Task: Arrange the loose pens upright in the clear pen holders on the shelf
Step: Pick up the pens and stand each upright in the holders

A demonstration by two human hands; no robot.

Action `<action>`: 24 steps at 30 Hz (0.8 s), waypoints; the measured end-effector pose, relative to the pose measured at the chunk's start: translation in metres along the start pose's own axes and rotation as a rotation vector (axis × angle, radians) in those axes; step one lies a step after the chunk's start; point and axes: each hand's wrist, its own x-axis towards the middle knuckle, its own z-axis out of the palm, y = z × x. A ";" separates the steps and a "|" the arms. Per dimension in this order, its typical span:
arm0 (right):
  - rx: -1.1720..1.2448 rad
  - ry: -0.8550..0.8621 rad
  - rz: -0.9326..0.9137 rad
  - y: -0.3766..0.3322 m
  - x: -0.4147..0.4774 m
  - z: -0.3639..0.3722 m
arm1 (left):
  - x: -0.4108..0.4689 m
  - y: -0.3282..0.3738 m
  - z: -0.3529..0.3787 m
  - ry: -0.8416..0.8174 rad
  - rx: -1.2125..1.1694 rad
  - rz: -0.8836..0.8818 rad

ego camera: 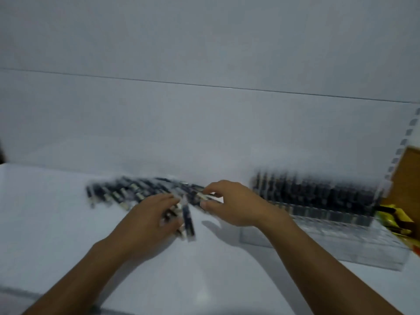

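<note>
A heap of dark loose pens point(127, 192) lies on the white shelf point(56, 219), blurred by motion. My left hand point(150, 214) grips a small bundle of pens point(187, 223) whose ends stick out below its fingers. My right hand point(231, 203) reaches over the heap's right end and pinches one pen point(204, 196) between thumb and fingers. To the right stands a clear pen holder point(322, 237) with several dark pens point(318, 192) upright in its back rows; its front rows look bare.
A white wall point(204, 110) rises right behind the shelf. At the far right are a slotted white upright point(402, 151), a brown board point(406, 178) and a yellow packet point(395, 219) beside the holder.
</note>
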 end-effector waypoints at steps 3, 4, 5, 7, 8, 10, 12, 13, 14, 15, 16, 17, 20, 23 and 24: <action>0.007 -0.024 -0.059 -0.022 0.025 0.036 | -0.017 -0.022 0.001 -0.027 -0.010 -0.090; 0.001 -0.031 -0.072 -0.026 0.032 0.047 | -0.021 -0.026 0.002 -0.059 -0.025 -0.105; -0.009 -0.032 -0.072 -0.027 0.037 0.058 | -0.023 -0.029 0.004 -0.092 -0.030 -0.112; -0.036 -0.033 -0.064 -0.027 0.042 0.077 | -0.024 -0.033 0.008 -0.129 -0.030 -0.105; -0.035 -0.026 -0.070 -0.027 0.042 0.086 | -0.024 -0.033 0.009 -0.131 -0.034 -0.107; -0.026 0.015 -0.088 -0.024 0.044 0.097 | -0.025 -0.034 0.008 -0.105 -0.052 -0.100; -0.023 0.076 -0.088 -0.024 0.043 0.098 | -0.026 -0.034 0.008 -0.064 -0.062 -0.084; -0.035 0.118 -0.087 -0.023 0.043 0.097 | -0.026 -0.035 0.009 -0.036 -0.075 -0.080; -0.049 0.150 -0.075 -0.022 0.042 0.096 | -0.026 -0.037 0.009 -0.009 -0.101 -0.083; -0.056 0.176 -0.061 -0.022 0.042 0.095 | -0.026 -0.038 0.010 0.020 -0.129 -0.088; -0.058 0.192 -0.046 -0.023 0.042 0.093 | -0.026 -0.039 0.009 0.045 -0.148 -0.094; -0.051 0.196 -0.030 -0.023 0.041 0.093 | -0.025 -0.039 0.008 0.069 -0.160 -0.102; -0.035 0.211 -0.010 -0.025 0.041 0.091 | -0.026 -0.038 0.005 0.100 -0.194 -0.158; -0.049 0.198 0.004 -0.027 0.040 0.091 | -0.027 -0.039 0.005 0.132 -0.165 -0.218; -0.066 0.181 0.000 -0.027 0.039 0.092 | -0.027 -0.040 0.004 0.131 -0.121 -0.248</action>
